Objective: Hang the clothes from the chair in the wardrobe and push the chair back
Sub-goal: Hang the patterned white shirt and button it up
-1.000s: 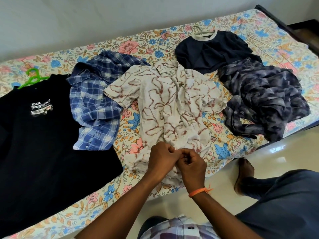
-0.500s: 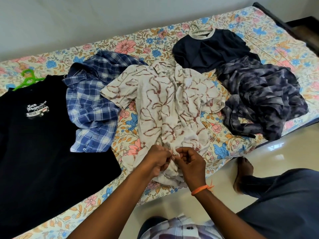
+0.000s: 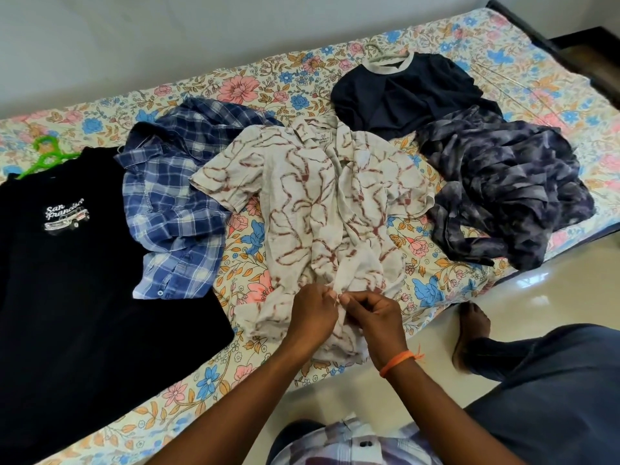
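A cream shirt with brown vein pattern [image 3: 312,203] lies spread on the bed, collar away from me. My left hand [image 3: 312,317] and my right hand [image 3: 375,317] meet at its lower front placket, both pinching the cloth there between fingertips. To its left lie a blue plaid shirt [image 3: 174,203] and a black "San Francisco" T-shirt [image 3: 77,273] on a green hanger [image 3: 45,157]. To its right lie a navy T-shirt with a grey collar [image 3: 406,92] and a crumpled purple-grey garment [image 3: 503,193]. No chair or wardrobe is in view.
The bed has a floral sheet [image 3: 241,243] and runs along a pale wall [image 3: 167,38]. A dark bed frame [image 3: 550,45] shows at the far right. My bare foot [image 3: 469,333] stands on the glossy floor by the bed edge.
Both hands have stayed at the cream shirt's lower front, shifting slightly up along the placket while working the cloth. The clothes have not moved.
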Demonstrator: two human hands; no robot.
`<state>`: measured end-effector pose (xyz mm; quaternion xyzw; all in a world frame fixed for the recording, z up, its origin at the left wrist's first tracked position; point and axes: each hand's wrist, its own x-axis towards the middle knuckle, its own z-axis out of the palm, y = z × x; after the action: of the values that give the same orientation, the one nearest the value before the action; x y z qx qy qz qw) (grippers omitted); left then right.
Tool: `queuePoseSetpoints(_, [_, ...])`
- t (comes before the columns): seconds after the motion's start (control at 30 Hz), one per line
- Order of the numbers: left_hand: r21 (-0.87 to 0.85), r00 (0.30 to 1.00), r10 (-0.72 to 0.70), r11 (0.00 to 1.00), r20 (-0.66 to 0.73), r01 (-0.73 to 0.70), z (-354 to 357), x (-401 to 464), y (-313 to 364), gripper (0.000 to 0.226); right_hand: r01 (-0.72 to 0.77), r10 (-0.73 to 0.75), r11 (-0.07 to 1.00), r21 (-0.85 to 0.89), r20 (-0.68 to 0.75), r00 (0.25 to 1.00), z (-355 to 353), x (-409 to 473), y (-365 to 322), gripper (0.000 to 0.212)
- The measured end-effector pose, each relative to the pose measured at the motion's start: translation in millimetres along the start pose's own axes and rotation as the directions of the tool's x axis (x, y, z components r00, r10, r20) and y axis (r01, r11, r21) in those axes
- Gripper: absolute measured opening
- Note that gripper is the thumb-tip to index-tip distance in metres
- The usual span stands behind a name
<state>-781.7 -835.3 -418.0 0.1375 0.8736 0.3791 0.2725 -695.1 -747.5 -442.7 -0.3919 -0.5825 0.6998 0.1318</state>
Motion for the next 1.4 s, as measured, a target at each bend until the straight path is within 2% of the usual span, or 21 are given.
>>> queuePoseSetpoints(0.1, [-0.077,0.996,-0.073,0.994,0.050,0.076,-1.0,-4.1,-8.1,0.035,-0.064,0.064,0.998,-0.003,0.034,0.997,-3.7,-0.6,2.0,0.003])
queuePoseSetpoints(0.17, [-0.022,0.999,-0.039,0.999,0.035,0.040,1.6,-6.3,-14.3,0.032,-0.045,0.047,0.991,-0.124,0.010,0.999,-7.1,2.2,5.1,0.005])
queuePoseSetpoints(0.23, [0.200,0.998,0.043,0.979,0.034,-0.049,6.1,-8.0,-21.6,0.024,0.086,-0.122,0.925,-0.369,-0.074,0.990,-10.4,9.6,9.6,0.005])
queuePoseSetpoints(0.27, [0.337,0.996,0.082,0.937,0.043,-0.092,9.3,-8.2,-26.4,0.018,0.155,-0.227,0.866,-0.475,-0.098,0.969,-10.9,13.9,10.7,0.004])
queuePoseSetpoints(0.33, [0.529,0.989,0.131,0.836,0.067,-0.147,16.4,-7.9,-36.4,0.019,0.258,-0.390,0.741,-0.620,-0.084,0.917,-7.7,23.1,6.4,0.012])
queuePoseSetpoints(0.37, [0.582,0.985,0.140,0.795,0.098,-0.171,20.3,-7.0,-42.0,0.022,0.288,-0.422,0.702,-0.652,-0.055,0.905,-4.5,28.6,3.7,0.013])
queuePoseSetpoints(0.47, [0.652,0.979,0.144,0.730,0.146,-0.205,25.3,-2.7,-53.7,0.026,0.292,-0.366,0.655,-0.697,0.045,0.929,5.4,50.8,5.8,0.009])
queuePoseSetpoints(0.57, [0.694,0.950,0.280,0.657,0.139,-0.295,21.7,5.3,-52.2,0.031,0.181,-0.221,0.636,-0.750,0.048,0.974,12.3,62.8,15.0,0.019])
queuePoseSetpoints(0.63, [0.685,0.885,0.440,0.599,0.152,-0.415,20.4,13.2,-45.1,0.040,0.166,-0.233,0.631,-0.758,0.019,0.972,14.3,63.0,17.8,0.018])
queuePoseSetpoints(0.7, [0.628,0.796,0.582,0.558,0.169,-0.542,18.5,23.4,-37.1,0.038,0.152,-0.235,0.636,-0.757,-0.003,0.972,14.5,60.6,18.5,0.014])
queuePoseSetpoints(0.77, [0.562,0.790,0.582,0.594,0.194,-0.576,17.5,33.0,-28.4,0.030,0.100,-0.195,0.648,-0.755,-0.038,0.980,13.4,60.0,18.5,0.024])
queuePoseSetpoints(0.8, [0.545,0.827,0.527,0.644,0.194,-0.538,19.4,37.9,-26.8,0.024,0.077,-0.172,0.657,-0.750,-0.050,0.984,11.6,60.8,20.3,0.031])
queuePoseSetpoints(0.87, [0.455,0.940,0.328,0.825,0.099,-0.335,24.9,46.0,-30.2,0.013,0.058,-0.133,0.651,-0.757,-0.038,0.990,10.4,61.8,24.9,0.037])
queuePoseSetpoints(0.93, [0.305,0.988,0.155,0.941,-0.011,-0.144,27.1,53.0,-38.2,0.013,0.034,-0.098,0.641,-0.767,-0.038,0.995,12.8,62.3,27.5,0.030])
queuePoseSetpoints(1.0, [0.226,0.994,0.096,0.971,-0.052,-0.082,29.0,57.9,-44.8,0.015,0.023,-0.106,0.656,-0.755,-0.062,0.992,14.4,63.2,26.2,0.027])
queuePoseSetpoints(1.1, [0.213,0.995,0.087,0.974,-0.052,-0.074,30.7,62.8,-46.3,0.016,0.021,-0.120,0.657,-0.754,-0.076,0.990,12.5,64.4,25.5,0.026])
queuePoseSetpoints(1.23, [0.270,0.997,0.075,0.960,-0.021,-0.067,35.5,62.4,-42.9,0.013,0.039,-0.143,0.542,-0.839,-0.046,0.989,16.0,59.4,28.5,0.026])
queuePoseSetpoints(1.3, [0.243,0.998,0.048,0.969,-0.038,-0.038,36.2,61.4,-42.2,0.014,0.070,-0.154,0.492,-0.868,-0.008,0.988,18.9,59.6,29.0,0.020])
queuePoseSetpoints(1.33, [0.219,0.999,0.032,0.976,-0.043,-0.022,35.6,61.7,-42.4,0.017,0.080,-0.160,0.502,-0.861,-0.002,0.987,19.3,61.1,28.4,0.013])
queuePoseSetpoints(1.37, [0.190,0.999,0.015,0.982,-0.041,-0.006,34.4,62.2,-41.6,0.020,0.077,-0.162,0.537,-0.840,-0.014,0.987,17.8,63.3,26.6,0.015])
queuePoseSetpoints(1.4, [0.166,0.999,0.005,0.986,-0.034,0.001,32.8,63.2,-41.3,0.021,0.050,-0.140,0.591,-0.805,-0.042,0.989,14.4,65.9,24.4,0.028])
